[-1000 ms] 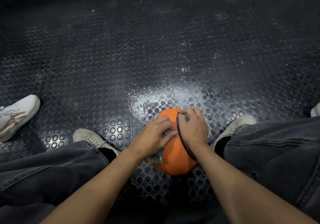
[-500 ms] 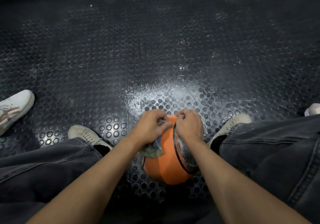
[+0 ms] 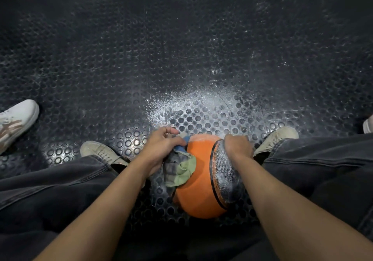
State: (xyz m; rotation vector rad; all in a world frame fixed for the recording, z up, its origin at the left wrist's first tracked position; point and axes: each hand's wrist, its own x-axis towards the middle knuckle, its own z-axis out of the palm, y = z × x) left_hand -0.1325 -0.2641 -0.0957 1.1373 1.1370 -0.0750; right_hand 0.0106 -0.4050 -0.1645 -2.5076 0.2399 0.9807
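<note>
Our left hand (image 3: 161, 149) clutches a cloth (image 3: 179, 169) against the ball (image 3: 199, 182); our right hand (image 3: 238, 147) seemingly grips its top, seam (image 3: 211, 170) running away from us.

Left edge crops white shoe (image 3: 18, 119); ball (image 3: 199, 190) perhaps hides fingertips of right hand (image 3: 238, 147).

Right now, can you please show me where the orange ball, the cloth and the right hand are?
orange ball (image 3: 199, 190), head view, on its bare orange side.
cloth (image 3: 186, 167), head view, on its green fold.
right hand (image 3: 238, 145), head view, on the back of the hand.
</note>
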